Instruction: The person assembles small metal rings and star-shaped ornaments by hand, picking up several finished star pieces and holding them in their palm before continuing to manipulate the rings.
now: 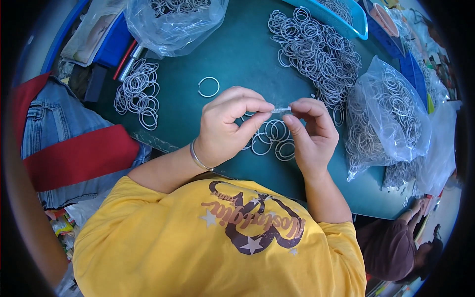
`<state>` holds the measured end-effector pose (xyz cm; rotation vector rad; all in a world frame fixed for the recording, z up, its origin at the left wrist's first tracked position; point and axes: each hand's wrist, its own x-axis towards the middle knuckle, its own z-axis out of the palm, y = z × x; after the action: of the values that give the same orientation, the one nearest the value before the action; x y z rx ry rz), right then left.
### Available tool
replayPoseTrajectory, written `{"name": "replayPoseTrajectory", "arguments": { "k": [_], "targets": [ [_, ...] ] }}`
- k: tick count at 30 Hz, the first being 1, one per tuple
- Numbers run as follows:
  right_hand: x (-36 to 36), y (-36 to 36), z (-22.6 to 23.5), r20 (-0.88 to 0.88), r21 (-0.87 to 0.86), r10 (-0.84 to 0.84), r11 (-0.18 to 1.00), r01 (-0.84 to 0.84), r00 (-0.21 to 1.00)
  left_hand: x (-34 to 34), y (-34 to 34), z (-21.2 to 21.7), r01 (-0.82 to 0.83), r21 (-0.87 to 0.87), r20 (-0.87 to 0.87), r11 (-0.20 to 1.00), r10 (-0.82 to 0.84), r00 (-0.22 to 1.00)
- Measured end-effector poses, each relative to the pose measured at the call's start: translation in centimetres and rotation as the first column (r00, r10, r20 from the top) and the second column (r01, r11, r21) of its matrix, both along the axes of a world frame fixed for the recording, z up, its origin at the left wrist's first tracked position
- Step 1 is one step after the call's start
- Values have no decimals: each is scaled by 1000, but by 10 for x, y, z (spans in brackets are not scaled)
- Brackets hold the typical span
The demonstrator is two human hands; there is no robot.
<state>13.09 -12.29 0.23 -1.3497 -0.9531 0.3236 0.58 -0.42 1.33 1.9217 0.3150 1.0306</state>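
Above the near part of the green table, my left hand [230,123] and my right hand [312,132] face each other with fingertips pinched. Between them runs a short, thin, silvery ribbed piece [281,109] that looks like a small coil spring. Its left end sits in my left thumb and forefinger, its right end at my right fingertips. Several loose metal rings [261,143] lie on the table just below the hands, partly covered by my left fingers. One single ring [209,86] rests by itself beyond my left hand.
A large heap of metal rings [316,54] spreads at the far right, beside a light-blue basket [360,24]. Clear bags of rings stand at the right [386,116] and far left [183,37]. A smaller ring pile [138,94] lies left. Another person [391,245] is at lower right.
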Motion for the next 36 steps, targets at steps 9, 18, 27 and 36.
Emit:
{"name": "replayPoseTrajectory", "arguments": {
  "k": [9, 18, 27, 36],
  "targets": [
    [2, 0, 2, 126, -32, -34, 999, 38, 992, 3, 0, -8, 14, 27, -7, 1000, -13, 1000],
    [-11, 4, 5, -15, 63, -75, 995, 76, 997, -4, 14, -2, 0, -72, 10, 997, 1, 1000],
    [-8, -7, -10, 64, 1, -93, 996, 93, 994, -28, 133, 46, -202, -386, 512, 900, 391, 765],
    [16, -16, -46, -153, -15, -52, 999, 51, 987, -44, 180, 52, -337, -145, 621, 930, 351, 701]
  ]
}}
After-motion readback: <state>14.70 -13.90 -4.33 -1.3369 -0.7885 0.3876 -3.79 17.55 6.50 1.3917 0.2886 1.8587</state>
